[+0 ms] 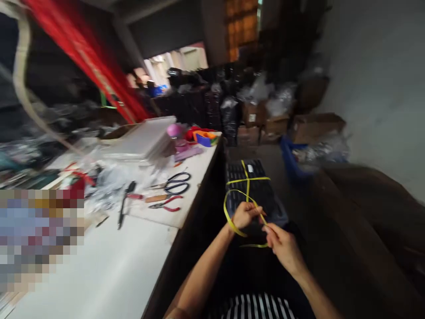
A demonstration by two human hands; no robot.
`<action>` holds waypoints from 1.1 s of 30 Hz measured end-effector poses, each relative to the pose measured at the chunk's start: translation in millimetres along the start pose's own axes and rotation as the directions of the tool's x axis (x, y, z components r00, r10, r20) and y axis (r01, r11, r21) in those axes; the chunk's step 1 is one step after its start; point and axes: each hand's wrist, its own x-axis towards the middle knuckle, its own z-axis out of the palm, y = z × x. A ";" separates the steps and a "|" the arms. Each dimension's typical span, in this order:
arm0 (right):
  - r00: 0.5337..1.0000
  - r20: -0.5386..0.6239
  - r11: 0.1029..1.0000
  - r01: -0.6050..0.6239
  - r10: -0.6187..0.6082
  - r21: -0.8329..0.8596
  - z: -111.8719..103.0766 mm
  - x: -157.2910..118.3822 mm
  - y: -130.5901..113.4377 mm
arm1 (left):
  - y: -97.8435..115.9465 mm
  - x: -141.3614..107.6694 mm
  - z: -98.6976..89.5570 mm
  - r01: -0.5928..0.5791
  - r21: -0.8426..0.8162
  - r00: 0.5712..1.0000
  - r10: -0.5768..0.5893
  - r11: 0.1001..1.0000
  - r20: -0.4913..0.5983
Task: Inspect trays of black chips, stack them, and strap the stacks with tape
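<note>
Black bundle (257, 190), long axis forward, yellow strap (248, 180)

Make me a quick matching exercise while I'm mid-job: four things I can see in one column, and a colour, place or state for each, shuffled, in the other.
Things
1. Yellow strap
2. Pliers
3. Scissors
4. Blue container

Descriptions
A. Dark looped handles, lying on the white table
B. In the picture, to the right of the black bundle
C. Held by the left hand and the right hand
D. Red handles, lying on the white table

Pairs: 1-C, 2-D, 3-A, 4-B
</note>
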 end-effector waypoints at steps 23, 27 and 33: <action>0.988 -0.093 0.980 0.137 -0.124 0.143 -10.2 25.5 -5.9 | 15.1 -40.5 3.0 -0.458 0.382 0.881 0.467 0.803 0.075; 0.985 -0.161 0.995 0.072 -0.061 0.066 -2.1 16.0 -6.5 | 10.7 -36.9 6.2 -0.354 0.318 0.922 0.385 0.880 -0.038; 0.989 -0.139 0.992 0.028 -0.044 -0.119 1.3 -15.8 -3.7 | 3.7 -16.1 11.3 -0.246 0.230 0.943 0.287 0.942 -0.165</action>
